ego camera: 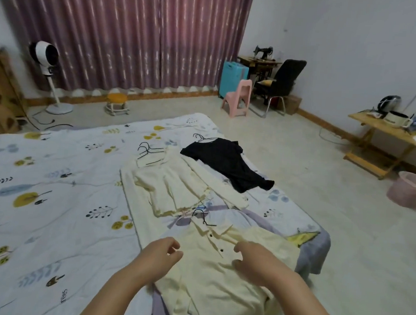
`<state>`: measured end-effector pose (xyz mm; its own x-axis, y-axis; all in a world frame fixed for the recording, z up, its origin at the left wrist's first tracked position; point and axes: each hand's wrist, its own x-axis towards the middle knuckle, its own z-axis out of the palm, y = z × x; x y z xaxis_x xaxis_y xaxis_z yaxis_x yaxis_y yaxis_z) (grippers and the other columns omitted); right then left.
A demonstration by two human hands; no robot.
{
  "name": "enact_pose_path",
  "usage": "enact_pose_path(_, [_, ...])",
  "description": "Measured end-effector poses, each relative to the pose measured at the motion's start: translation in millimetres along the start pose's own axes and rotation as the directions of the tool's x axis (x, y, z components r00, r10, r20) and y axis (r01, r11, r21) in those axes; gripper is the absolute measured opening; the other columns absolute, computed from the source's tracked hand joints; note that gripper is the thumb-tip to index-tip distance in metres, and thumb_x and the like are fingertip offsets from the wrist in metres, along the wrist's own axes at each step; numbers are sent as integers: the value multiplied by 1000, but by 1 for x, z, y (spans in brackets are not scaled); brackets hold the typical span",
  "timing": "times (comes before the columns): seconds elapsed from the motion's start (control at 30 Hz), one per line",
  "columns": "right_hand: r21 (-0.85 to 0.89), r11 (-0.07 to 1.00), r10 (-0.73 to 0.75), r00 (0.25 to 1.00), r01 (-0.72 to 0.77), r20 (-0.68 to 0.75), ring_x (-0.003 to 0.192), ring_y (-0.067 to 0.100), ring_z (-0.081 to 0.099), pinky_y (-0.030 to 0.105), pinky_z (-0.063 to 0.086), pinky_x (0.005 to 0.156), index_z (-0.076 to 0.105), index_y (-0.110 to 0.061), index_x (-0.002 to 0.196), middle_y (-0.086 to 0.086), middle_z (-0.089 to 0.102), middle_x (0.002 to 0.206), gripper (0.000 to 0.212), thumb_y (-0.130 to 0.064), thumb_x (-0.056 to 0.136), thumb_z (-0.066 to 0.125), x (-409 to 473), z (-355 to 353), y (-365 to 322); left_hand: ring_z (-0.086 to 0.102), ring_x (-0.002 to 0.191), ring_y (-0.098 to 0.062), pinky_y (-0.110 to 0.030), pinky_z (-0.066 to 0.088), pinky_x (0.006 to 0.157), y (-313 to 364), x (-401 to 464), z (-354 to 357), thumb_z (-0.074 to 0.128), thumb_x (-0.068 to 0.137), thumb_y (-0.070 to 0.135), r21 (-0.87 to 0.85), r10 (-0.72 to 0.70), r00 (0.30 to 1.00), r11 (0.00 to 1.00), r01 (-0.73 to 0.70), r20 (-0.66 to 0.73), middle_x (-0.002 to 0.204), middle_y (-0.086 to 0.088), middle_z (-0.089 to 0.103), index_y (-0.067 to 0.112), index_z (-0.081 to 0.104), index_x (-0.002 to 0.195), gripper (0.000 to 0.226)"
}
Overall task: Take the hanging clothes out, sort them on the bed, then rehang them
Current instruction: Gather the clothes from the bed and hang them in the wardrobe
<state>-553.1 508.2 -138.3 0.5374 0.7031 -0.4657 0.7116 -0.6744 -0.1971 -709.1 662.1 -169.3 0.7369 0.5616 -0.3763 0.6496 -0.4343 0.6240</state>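
A cream button-up shirt (213, 275) on a black hanger (201, 216) lies nearest me on the bed (51, 195). My left hand (163, 252) hovers over its left side with fingers loosely curled and holds nothing. My right hand (251, 261) hovers over the shirt's front, fingers loosely curled, holding nothing. Beyond it lie cream garments (173, 187) with black hangers (148, 153) at their top. A black top (228, 163) on a hanger lies near the bed's far right edge.
The bed's right edge drops to a tiled floor. A pink basin (409, 190) and a wooden table (388, 135) with appliances stand at right. A pink stool (238, 98), black chair (281, 83), blue case, fan (48, 72) and curtains line the far wall.
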Motion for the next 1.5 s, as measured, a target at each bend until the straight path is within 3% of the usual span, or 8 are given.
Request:
enact_pose_path(0.4, [-76, 993, -88, 994, 92, 65, 120, 23, 50, 31, 40, 96, 42, -16, 136, 6, 51, 134, 39, -25, 98, 41, 187, -50, -43, 52, 108, -15, -24, 41, 88, -37, 153, -66, 44, 96, 31, -99, -128, 990, 988, 121, -67, 123, 0, 55, 15, 52, 124, 33])
enact_pose_path(0.57, [-94, 990, -99, 989, 109, 112, 99, 27, 55, 29, 39, 63, 50, -9, 115, 11, 56, 114, 23, -21, 97, 40, 287, -42, -66, 51, 111, -12, -20, 33, 78, -64, 224, -87, 41, 97, 34, -36, -195, 977, 981, 192, -87, 125, 5, 55, 19, 50, 125, 32])
enact_pose_path(0.73, [-157, 976, -124, 980, 148, 154, 120, 28, 46, 32, 40, 92, 45, -9, 129, 12, 48, 130, 36, -22, 96, 44, 378, -28, -90, 50, 117, -15, -23, 37, 91, -102, 297, -91, 41, 97, 32, -2, -232, 970, 973, 232, -78, 131, 1, 52, 16, 47, 129, 36])
enact_pose_path(0.97, [-159, 964, -179, 962, 213, 206, 125, 29, 40, 36, 38, 99, 38, -9, 135, 13, 42, 136, 43, -33, 100, 36, 514, 2, -113, 46, 123, -20, -27, 37, 98, -161, 404, -91, 37, 99, 32, 85, -284, 948, 951, 298, -142, 136, -4, 46, 15, 40, 136, 41])
enact_pose_path(1.1, [-215, 944, -236, 967, 251, 93, 129, 28, 33, 38, 35, 98, 31, -12, 138, 12, 32, 143, 44, -34, 100, 32, 591, 23, -119, 47, 119, -22, -30, 39, 94, -196, 467, -87, 35, 99, 32, 158, -309, 932, 927, 340, -189, 131, -5, 47, 14, 40, 134, 40])
enact_pose_path(1.33, [-280, 902, -324, 944, 328, 61, 144, 32, -13, 53, 1, 115, -7, -24, 150, 6, -16, 157, 63, -49, 99, 20, 703, 78, -122, 44, 120, -29, -36, 40, 97, -262, 570, -98, 40, 96, 32, 242, -324, 895, 883, 402, -307, 130, -10, 47, 11, 44, 130, 40])
enact_pose_path(1.43, [-284, 903, -315, 946, 322, 73, 141, 30, -25, 57, -9, 112, -25, -29, 143, 0, -29, 153, 68, -64, 87, -8, 727, 112, -107, 40, 121, -33, -39, 37, 96, -280, 605, -109, 41, 96, 29, 263, -323, 863, 859, 439, -388, 131, -15, 43, 7, 43, 127, 39])
enact_pose_path(1.5, [-264, 903, -343, 939, 339, 30, 136, 27, -34, 58, -14, 111, -35, -32, 132, -3, -39, 144, 80, -69, 61, -37, 732, 129, -102, 34, 126, -34, -41, 34, 99, -295, 625, -121, 41, 96, 28, 274, -307, 840, 847, 455, -447, 139, -15, 36, 5, 39, 132, 42])
